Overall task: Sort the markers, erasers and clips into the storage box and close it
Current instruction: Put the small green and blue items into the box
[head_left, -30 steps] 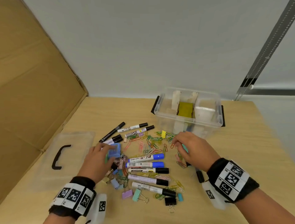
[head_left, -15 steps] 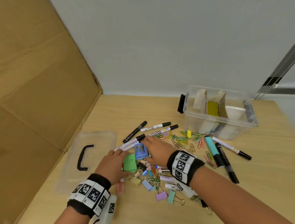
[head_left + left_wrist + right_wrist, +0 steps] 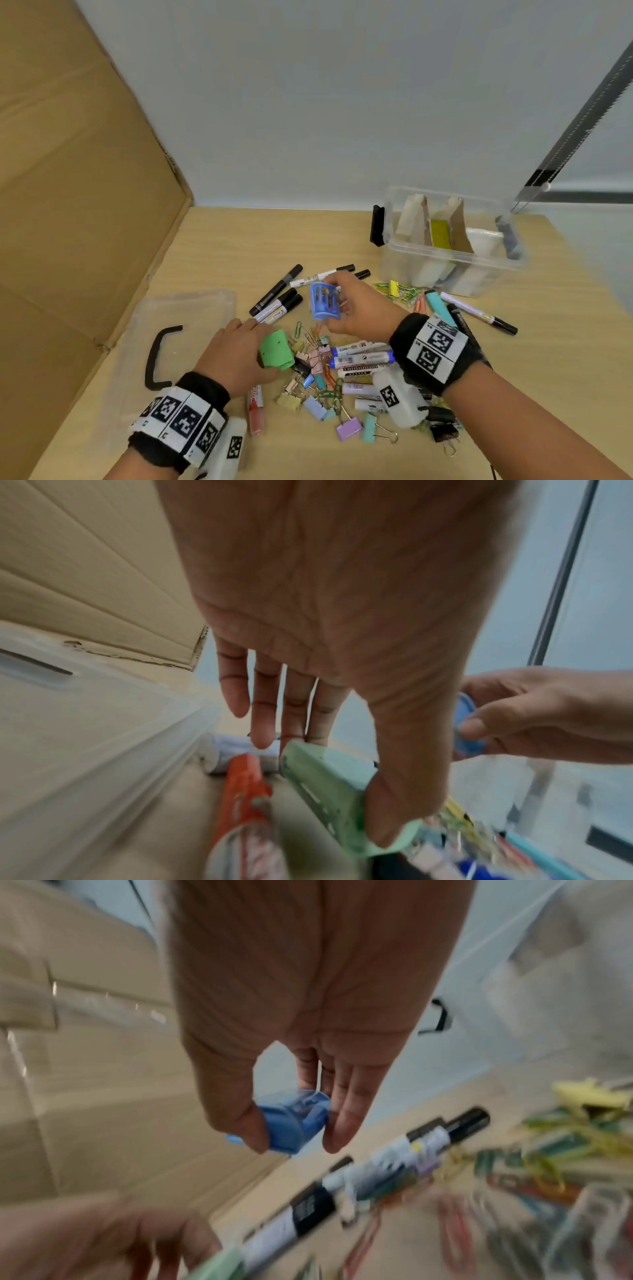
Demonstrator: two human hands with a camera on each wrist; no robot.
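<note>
My right hand [image 3: 342,306] pinches a small translucent blue plastic piece [image 3: 323,301] between thumb and fingers, lifted just above the black markers [image 3: 275,298]. The right wrist view shows that blue piece [image 3: 294,1123] in the same pinch. The green eraser block [image 3: 276,349] lies on the table, and my left hand [image 3: 255,346] grips it. In the left wrist view my thumb presses on the green block [image 3: 325,783] and my fingers reach its far end. The clear storage box [image 3: 390,236] stands open at the back right, with cardboard dividers inside.
The clear lid [image 3: 205,308] with a black handle lies left of the pile. Paper clips, binder clips [image 3: 348,430] and several markers [image 3: 363,358] litter the middle. A teal highlighter [image 3: 438,305] and more markers lie right of my right wrist. A cardboard wall [image 3: 75,205] borders the left.
My right hand crossed from the right side to the blue piece and lifted it. My left hand let go of the blue piece and took hold of the green block.
</note>
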